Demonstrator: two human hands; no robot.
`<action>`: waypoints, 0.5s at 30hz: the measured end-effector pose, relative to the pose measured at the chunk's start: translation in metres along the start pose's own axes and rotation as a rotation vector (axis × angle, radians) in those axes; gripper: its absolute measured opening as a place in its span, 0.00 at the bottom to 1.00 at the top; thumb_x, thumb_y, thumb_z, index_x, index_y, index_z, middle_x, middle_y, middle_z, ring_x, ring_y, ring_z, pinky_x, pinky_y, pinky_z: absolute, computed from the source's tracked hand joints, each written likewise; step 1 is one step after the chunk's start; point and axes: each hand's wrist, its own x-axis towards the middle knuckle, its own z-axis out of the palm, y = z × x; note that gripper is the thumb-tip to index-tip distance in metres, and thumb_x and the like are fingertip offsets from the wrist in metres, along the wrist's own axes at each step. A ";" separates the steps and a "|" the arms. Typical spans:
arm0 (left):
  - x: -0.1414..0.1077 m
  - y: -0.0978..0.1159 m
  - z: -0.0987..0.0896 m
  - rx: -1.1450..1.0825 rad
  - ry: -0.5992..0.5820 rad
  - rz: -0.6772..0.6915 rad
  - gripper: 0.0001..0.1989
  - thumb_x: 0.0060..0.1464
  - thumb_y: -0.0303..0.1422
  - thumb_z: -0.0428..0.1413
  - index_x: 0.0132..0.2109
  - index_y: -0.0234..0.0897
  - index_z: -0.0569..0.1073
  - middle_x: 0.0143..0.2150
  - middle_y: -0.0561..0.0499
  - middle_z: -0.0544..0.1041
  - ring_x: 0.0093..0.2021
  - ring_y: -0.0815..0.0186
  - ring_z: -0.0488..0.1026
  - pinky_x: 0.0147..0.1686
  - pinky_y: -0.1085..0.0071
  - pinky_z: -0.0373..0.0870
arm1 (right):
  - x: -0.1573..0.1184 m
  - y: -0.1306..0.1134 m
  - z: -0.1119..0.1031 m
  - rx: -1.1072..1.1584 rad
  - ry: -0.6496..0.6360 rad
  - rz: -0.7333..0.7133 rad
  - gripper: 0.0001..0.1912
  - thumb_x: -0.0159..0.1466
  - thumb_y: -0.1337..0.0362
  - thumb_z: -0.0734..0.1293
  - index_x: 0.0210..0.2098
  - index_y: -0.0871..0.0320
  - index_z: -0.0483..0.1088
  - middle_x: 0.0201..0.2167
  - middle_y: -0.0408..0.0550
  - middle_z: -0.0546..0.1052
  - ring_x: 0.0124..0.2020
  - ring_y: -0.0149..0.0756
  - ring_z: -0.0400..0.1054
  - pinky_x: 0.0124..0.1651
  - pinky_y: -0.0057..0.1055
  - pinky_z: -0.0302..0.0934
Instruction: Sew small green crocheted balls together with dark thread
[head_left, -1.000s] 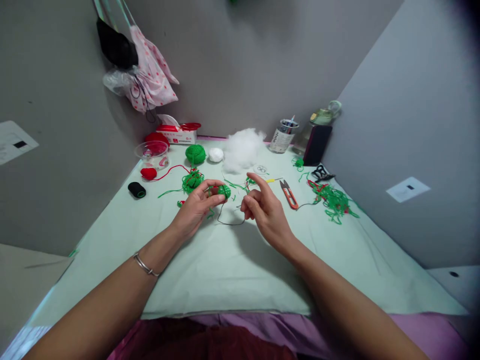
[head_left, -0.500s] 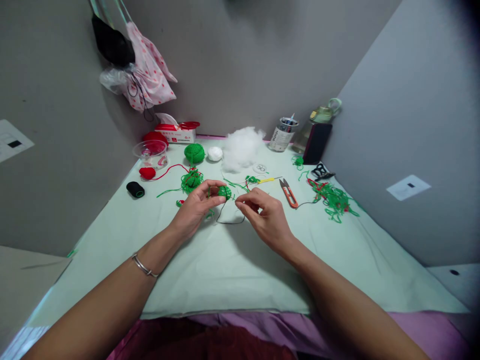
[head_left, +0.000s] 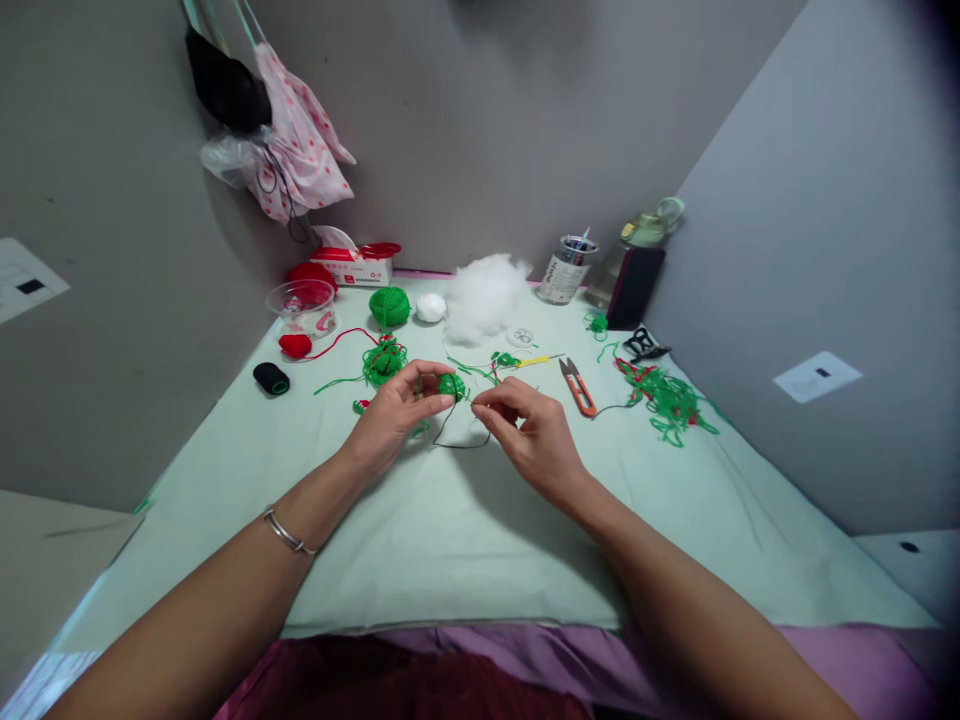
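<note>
My left hand (head_left: 401, 405) is closed, thumb and fingers pinching a small green crocheted piece (head_left: 451, 386) above the table. My right hand (head_left: 529, 425) is closed in a pinch just right of it; a thin tip pokes out toward the green piece, too small to name. A dark thread (head_left: 459, 446) hangs in a loop between the two hands. Behind them lie loose green yarn strands (head_left: 506, 360) and a crochet hook with a yellow handle (head_left: 534, 361). Orange thread snips (head_left: 577, 388) rest to the right of my right hand.
Tangled green yarn (head_left: 671, 400) lies at the right, another tangle (head_left: 384, 360) left of centre. A black thread spool (head_left: 271, 379), clear tub (head_left: 300, 308), green yarn ball (head_left: 389, 307), white stuffing (head_left: 487, 298), can of pens (head_left: 568, 270) and dark phone-like slab (head_left: 636, 288) stand farther back.
The green piece has turned very slightly in my left fingers. Both hands otherwise keep the same place and grip.
</note>
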 end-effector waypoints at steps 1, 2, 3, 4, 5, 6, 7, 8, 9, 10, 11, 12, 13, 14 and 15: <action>0.000 0.000 0.000 0.001 0.005 -0.001 0.15 0.52 0.31 0.65 0.47 0.42 0.75 0.38 0.54 0.67 0.42 0.67 0.64 0.41 0.71 0.59 | 0.000 0.000 0.000 0.002 0.001 0.002 0.06 0.65 0.71 0.67 0.32 0.58 0.74 0.27 0.43 0.69 0.27 0.29 0.62 0.32 0.29 0.55; -0.001 0.001 0.001 0.004 0.011 -0.001 0.15 0.51 0.31 0.65 0.47 0.42 0.76 0.38 0.54 0.67 0.42 0.67 0.64 0.41 0.71 0.59 | 0.000 -0.001 0.000 0.002 0.002 0.003 0.06 0.65 0.71 0.67 0.32 0.58 0.74 0.27 0.43 0.69 0.27 0.29 0.62 0.32 0.29 0.55; -0.001 0.001 0.001 0.006 0.015 -0.001 0.15 0.51 0.31 0.65 0.47 0.42 0.76 0.38 0.54 0.67 0.41 0.67 0.64 0.41 0.71 0.59 | 0.000 -0.001 0.000 0.000 0.002 0.002 0.06 0.65 0.71 0.67 0.32 0.58 0.74 0.27 0.43 0.69 0.27 0.30 0.62 0.32 0.29 0.55; -0.001 0.002 0.001 0.010 0.018 -0.001 0.15 0.51 0.31 0.65 0.47 0.42 0.76 0.37 0.54 0.67 0.41 0.67 0.63 0.40 0.71 0.59 | 0.000 -0.001 -0.001 -0.002 0.001 -0.001 0.06 0.65 0.71 0.67 0.32 0.58 0.73 0.27 0.43 0.69 0.28 0.30 0.62 0.32 0.29 0.55; -0.001 0.002 0.001 0.013 0.019 -0.001 0.15 0.51 0.31 0.66 0.46 0.42 0.76 0.37 0.54 0.66 0.41 0.67 0.63 0.40 0.71 0.59 | 0.000 -0.001 -0.001 -0.006 -0.002 -0.003 0.06 0.65 0.71 0.67 0.32 0.58 0.73 0.26 0.43 0.69 0.28 0.30 0.62 0.32 0.29 0.55; -0.001 0.002 0.001 0.017 0.020 0.000 0.15 0.51 0.31 0.66 0.46 0.42 0.76 0.37 0.54 0.66 0.40 0.67 0.63 0.39 0.71 0.59 | 0.000 -0.001 -0.001 -0.010 -0.006 -0.004 0.06 0.65 0.71 0.66 0.32 0.58 0.73 0.26 0.43 0.69 0.28 0.30 0.62 0.32 0.29 0.55; 0.000 0.003 0.001 0.023 0.020 0.001 0.15 0.51 0.31 0.66 0.46 0.42 0.76 0.37 0.54 0.66 0.40 0.67 0.63 0.39 0.71 0.59 | 0.000 -0.001 -0.001 -0.013 -0.009 -0.003 0.06 0.65 0.71 0.66 0.32 0.58 0.73 0.27 0.43 0.69 0.28 0.30 0.62 0.32 0.29 0.55; 0.000 0.003 0.001 0.029 0.022 0.003 0.15 0.50 0.31 0.66 0.46 0.42 0.76 0.37 0.54 0.66 0.40 0.67 0.63 0.38 0.71 0.59 | 0.000 -0.001 -0.001 -0.015 -0.011 -0.002 0.06 0.65 0.71 0.66 0.32 0.58 0.73 0.27 0.43 0.69 0.28 0.30 0.62 0.32 0.29 0.55; 0.000 0.002 0.001 0.035 0.023 0.005 0.15 0.50 0.32 0.66 0.46 0.42 0.76 0.37 0.54 0.66 0.40 0.67 0.63 0.38 0.71 0.59 | 0.000 -0.001 0.000 -0.016 -0.013 0.000 0.06 0.65 0.70 0.66 0.32 0.58 0.73 0.27 0.43 0.70 0.28 0.30 0.62 0.32 0.29 0.55; 0.000 0.002 0.001 0.040 0.025 0.006 0.15 0.50 0.32 0.66 0.46 0.42 0.76 0.37 0.54 0.66 0.39 0.67 0.63 0.38 0.71 0.59 | 0.000 0.000 0.000 -0.013 -0.014 0.003 0.06 0.65 0.70 0.66 0.32 0.58 0.73 0.27 0.43 0.70 0.28 0.30 0.62 0.32 0.29 0.55; 0.000 0.002 0.001 0.042 0.024 0.004 0.15 0.50 0.32 0.66 0.46 0.42 0.76 0.36 0.54 0.66 0.39 0.67 0.62 0.37 0.71 0.59 | 0.000 0.000 0.000 -0.009 -0.014 0.007 0.05 0.65 0.70 0.66 0.32 0.58 0.73 0.27 0.43 0.70 0.28 0.30 0.62 0.32 0.29 0.55; -0.001 0.001 0.001 0.041 0.021 0.002 0.15 0.50 0.32 0.66 0.45 0.42 0.76 0.36 0.54 0.66 0.39 0.67 0.62 0.37 0.71 0.59 | 0.000 0.000 0.001 -0.001 -0.015 0.013 0.05 0.65 0.70 0.66 0.32 0.58 0.73 0.27 0.43 0.70 0.28 0.30 0.62 0.32 0.29 0.55; -0.001 0.001 0.001 0.037 0.019 -0.001 0.14 0.50 0.32 0.66 0.45 0.42 0.76 0.35 0.54 0.65 0.38 0.67 0.62 0.37 0.71 0.59 | 0.000 0.001 0.002 0.010 -0.017 0.025 0.05 0.65 0.69 0.66 0.32 0.58 0.72 0.27 0.43 0.70 0.28 0.29 0.62 0.32 0.29 0.55; -0.001 0.001 0.002 0.033 0.018 -0.006 0.14 0.50 0.32 0.66 0.45 0.42 0.76 0.35 0.54 0.65 0.38 0.67 0.62 0.37 0.71 0.59 | -0.001 0.001 0.003 0.026 -0.020 0.040 0.05 0.65 0.69 0.66 0.32 0.58 0.72 0.27 0.42 0.70 0.27 0.29 0.62 0.32 0.29 0.55; -0.002 0.001 0.003 0.027 0.018 -0.015 0.14 0.50 0.32 0.66 0.45 0.42 0.77 0.35 0.54 0.65 0.37 0.67 0.62 0.36 0.71 0.60 | -0.001 0.001 0.004 0.048 -0.021 0.056 0.05 0.65 0.69 0.66 0.32 0.58 0.72 0.27 0.42 0.70 0.27 0.29 0.62 0.32 0.29 0.55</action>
